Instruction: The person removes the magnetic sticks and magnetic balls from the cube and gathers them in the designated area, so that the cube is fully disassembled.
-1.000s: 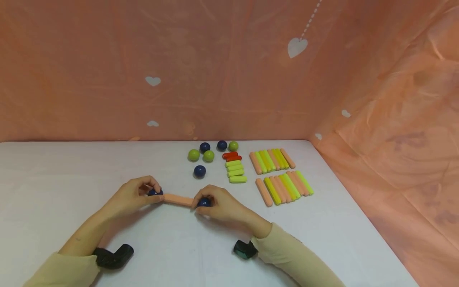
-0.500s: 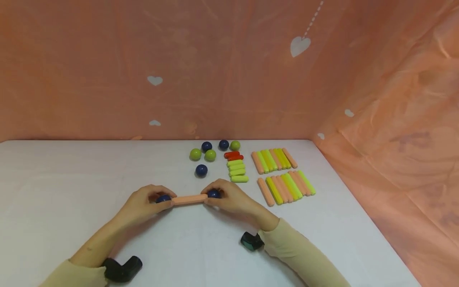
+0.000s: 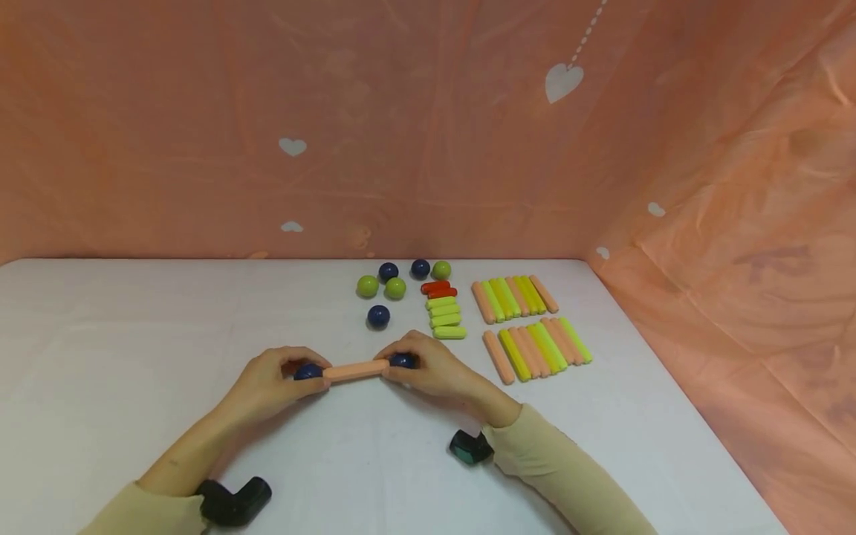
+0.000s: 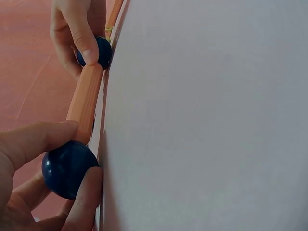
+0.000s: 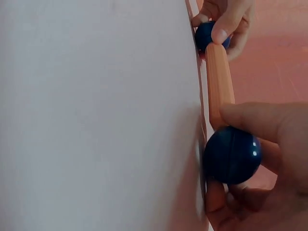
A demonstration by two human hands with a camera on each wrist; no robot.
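Observation:
A peach-coloured rod [image 3: 357,370] lies between my two hands with a dark blue ball at each end. My left hand [image 3: 270,383] grips the left ball [image 4: 67,168] between thumb and fingers, the thumb tip right at the rod's end. On the other side, my right hand [image 3: 435,371] holds the right ball [image 5: 233,156] the same way, its thumb beside the rod. In both wrist views the rod's ends meet the balls. The rod slants slightly up to the right in the head view, close over the white table [image 3: 374,461].
Dark blue balls [image 3: 378,317] and green balls [image 3: 395,288] stand near the table's back. Beside them lie short red rods [image 3: 436,287] and short green rods [image 3: 446,320]. Two rows of longer rods [image 3: 535,349] are at the right. A peach cloth [image 3: 428,148] hangs behind.
The left hand has moved right and nearer, the right hand slightly right and away, each with its ball. The rod between them now slants up to the right instead of down.

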